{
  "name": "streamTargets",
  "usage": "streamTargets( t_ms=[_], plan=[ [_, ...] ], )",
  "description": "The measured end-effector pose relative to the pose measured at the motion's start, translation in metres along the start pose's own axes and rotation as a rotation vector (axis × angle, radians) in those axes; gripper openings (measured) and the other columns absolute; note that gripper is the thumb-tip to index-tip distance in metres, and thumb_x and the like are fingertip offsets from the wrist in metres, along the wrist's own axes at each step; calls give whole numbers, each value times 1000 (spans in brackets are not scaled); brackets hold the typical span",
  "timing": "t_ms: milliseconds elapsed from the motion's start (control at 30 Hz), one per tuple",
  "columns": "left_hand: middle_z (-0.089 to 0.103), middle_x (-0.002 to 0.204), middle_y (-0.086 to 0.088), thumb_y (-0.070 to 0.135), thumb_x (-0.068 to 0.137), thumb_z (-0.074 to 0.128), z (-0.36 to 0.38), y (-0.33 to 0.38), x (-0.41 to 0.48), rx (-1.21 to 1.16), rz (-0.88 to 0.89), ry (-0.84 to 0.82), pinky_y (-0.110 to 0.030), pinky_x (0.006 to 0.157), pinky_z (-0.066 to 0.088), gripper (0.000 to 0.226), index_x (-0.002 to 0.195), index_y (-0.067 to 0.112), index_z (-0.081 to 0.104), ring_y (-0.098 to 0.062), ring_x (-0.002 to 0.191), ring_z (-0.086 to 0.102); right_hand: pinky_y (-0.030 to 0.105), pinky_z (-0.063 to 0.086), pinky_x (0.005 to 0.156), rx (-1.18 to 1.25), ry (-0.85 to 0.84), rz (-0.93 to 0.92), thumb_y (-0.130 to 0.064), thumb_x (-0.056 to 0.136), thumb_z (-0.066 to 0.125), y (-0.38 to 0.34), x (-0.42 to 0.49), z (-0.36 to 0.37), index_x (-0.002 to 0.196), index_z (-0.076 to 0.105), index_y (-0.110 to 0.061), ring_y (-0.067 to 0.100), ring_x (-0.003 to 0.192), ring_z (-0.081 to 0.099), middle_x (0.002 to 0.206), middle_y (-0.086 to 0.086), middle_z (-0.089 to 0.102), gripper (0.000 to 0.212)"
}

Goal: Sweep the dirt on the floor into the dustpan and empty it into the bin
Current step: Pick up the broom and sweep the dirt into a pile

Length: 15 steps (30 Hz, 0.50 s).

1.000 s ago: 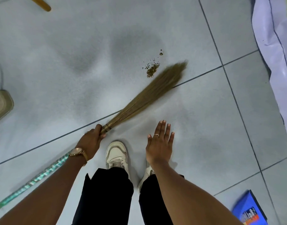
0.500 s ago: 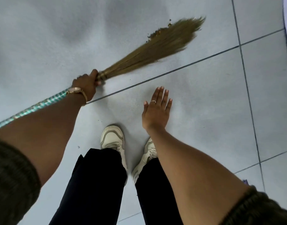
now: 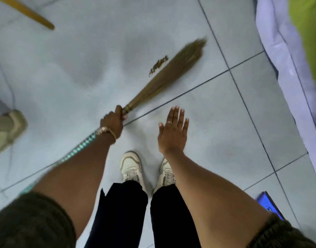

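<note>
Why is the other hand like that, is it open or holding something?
Open and empty. The right hand hangs flat with fingers spread over the floor, touching nothing. Only the left hand grips the broom.

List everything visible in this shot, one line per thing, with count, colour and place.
grass broom with teal patterned handle: one, tan bristles, slanting across the floor centre, blurred.
line of dirt crumbs: one, brown, on the floor along the bristles' left side.
tiled floor: pale grey, dark grout lines.
wooden stick: one, yellow-brown, top left.
lavender cloth: one, along the right edge.
lime green surface: one, top right corner.
blue flat object: one, lower right, partly hidden.
beige object: one, left edge, unclear.
white sneakers: two, bottom centre.
left hand: gripping the broom.
right hand: open, empty.
</note>
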<state>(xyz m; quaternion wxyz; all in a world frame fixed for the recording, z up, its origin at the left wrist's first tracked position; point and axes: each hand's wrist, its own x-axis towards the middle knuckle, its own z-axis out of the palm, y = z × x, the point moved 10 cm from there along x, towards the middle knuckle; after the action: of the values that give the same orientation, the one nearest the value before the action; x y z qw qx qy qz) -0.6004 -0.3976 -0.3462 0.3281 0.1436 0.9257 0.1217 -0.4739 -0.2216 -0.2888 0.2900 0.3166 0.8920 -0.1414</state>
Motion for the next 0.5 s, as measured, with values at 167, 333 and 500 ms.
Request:
streamTargets(
  t_ms=[167, 333, 500],
  plan=[
    [53, 110, -27, 22, 98, 39, -46, 52, -97, -62, -28, -42, -54, 78, 47, 29, 115, -2, 44, -47, 91, 58, 42, -4, 124, 141, -36, 49, -47, 101, 20, 12, -91, -59, 152, -4, -7, 23, 150, -12, 163, 7, -6, 69],
    [52, 112, -24, 16, 96, 44, -68, 93, -145, -124, -98, -39, -48, 75, 47, 22, 109, -1, 48, -43, 93, 57, 42, -3, 123, 210, -19, 77, -50, 101, 19, 47, -160, -93, 153, 3, -6, 25, 150, -9, 163, 8, 2, 70],
    [63, 92, -23, 22, 96, 46, -53, 147, -168, -242, -47, -32, -37, 70, 41, 24, 96, 3, 60, -36, 86, 58, 45, -1, 123, 229, -121, 155, -49, 101, 18, 125, -192, -72, 151, 18, -6, 27, 150, -3, 161, 10, 18, 67]
  ],
)
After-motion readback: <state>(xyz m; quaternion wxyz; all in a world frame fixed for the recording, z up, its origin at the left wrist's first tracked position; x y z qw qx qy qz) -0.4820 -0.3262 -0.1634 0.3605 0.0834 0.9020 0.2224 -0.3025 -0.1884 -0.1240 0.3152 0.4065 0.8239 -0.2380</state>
